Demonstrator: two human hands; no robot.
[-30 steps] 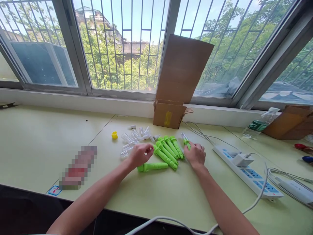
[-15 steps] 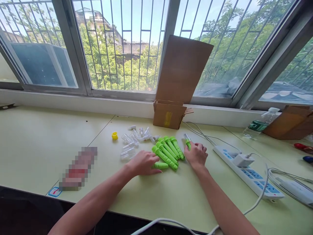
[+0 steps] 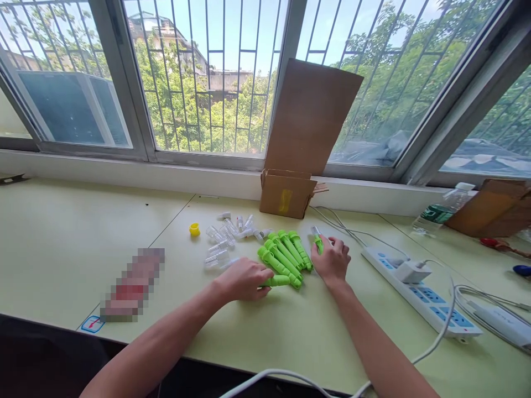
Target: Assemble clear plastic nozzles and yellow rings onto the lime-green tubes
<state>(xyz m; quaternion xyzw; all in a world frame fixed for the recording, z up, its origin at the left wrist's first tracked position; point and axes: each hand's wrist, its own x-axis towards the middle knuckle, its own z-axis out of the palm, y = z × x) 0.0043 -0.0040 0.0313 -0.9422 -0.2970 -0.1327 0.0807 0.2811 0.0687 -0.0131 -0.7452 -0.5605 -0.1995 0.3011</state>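
My left hand (image 3: 244,279) is closed around one end of a green plastic tube (image 3: 277,281), whose other end points right. Just beyond it lies a row of several more green tubes (image 3: 282,258) with ribbed, threaded ends. Right of that row, my right hand (image 3: 332,260) has its fingers wrapped round a green tube with a clear tip (image 3: 317,234); most of it is hidden in the palm. Behind the left hand, several clear plastic caps (image 3: 219,237) and small white-ended pieces (image 3: 245,233) lie scattered. A yellow ring-like cap (image 3: 194,230) sits to their left.
An open cardboard box (image 3: 286,193) stands against the window sill. To the right are a white power strip (image 3: 423,293) with a plugged-in adapter, loose cables and a water bottle (image 3: 442,210). A blurred-out item (image 3: 135,284) lies on the left of the table.
My left hand has closed on the green tube and shifted it slightly to the right, away from where it lay. The right hand has barely moved.
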